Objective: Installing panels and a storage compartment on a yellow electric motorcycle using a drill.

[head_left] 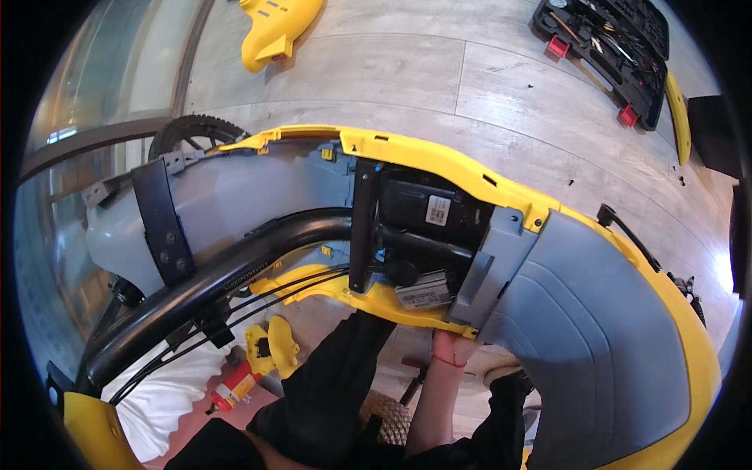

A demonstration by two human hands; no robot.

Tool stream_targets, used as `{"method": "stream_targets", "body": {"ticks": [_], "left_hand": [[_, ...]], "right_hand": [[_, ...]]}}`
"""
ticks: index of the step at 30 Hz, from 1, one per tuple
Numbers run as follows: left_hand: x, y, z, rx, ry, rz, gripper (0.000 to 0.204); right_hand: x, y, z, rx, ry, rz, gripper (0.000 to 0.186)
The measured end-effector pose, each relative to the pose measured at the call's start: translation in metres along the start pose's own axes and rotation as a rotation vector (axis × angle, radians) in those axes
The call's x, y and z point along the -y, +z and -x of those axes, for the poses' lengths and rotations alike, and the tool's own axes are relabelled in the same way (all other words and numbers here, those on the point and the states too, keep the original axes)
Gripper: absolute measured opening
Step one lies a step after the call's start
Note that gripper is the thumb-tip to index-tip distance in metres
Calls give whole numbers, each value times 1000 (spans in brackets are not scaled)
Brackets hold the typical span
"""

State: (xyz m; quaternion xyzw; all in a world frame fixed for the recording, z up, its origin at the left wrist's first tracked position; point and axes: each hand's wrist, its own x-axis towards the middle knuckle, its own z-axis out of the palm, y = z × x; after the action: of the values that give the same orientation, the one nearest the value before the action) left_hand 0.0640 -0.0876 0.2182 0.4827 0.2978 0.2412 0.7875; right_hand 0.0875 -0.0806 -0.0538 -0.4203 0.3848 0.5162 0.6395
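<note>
My right hand (452,345) reaches up to the lower edge of the yellow side panel (419,315), beside the grey footboard section (595,321). A thin red string circles its wrist. The panel hides the fingers, so I cannot tell whether they grip anything. My left hand is out of the picture. The yellow-and-grey scooter body lies across in front of me, with its inside exposed. A silver labelled box (424,291) sits in the opening near my hand, below a black labelled unit (437,210). A thick black frame tube (211,270) and black cables (235,317) run leftward.
An open black tool case (603,59) lies at the far right. Yellow body parts (274,31) rest at the far left and near my leg. A red bottle (233,387) lies lower left. Small screws (571,182) dot the floor. A glass wall (86,102) borders the left.
</note>
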Motion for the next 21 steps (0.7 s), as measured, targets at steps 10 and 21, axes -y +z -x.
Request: {"method": "stream_targets", "body": {"ticks": [10,21], "left_hand": [[-3,-2,-3,-14,-33,9,24],[-4,2,-3,-8,-35,-106,23]], "right_hand": [[-4,5,34,301,-149,491,40],[12,-26,12,343,-146,684,51]]}}
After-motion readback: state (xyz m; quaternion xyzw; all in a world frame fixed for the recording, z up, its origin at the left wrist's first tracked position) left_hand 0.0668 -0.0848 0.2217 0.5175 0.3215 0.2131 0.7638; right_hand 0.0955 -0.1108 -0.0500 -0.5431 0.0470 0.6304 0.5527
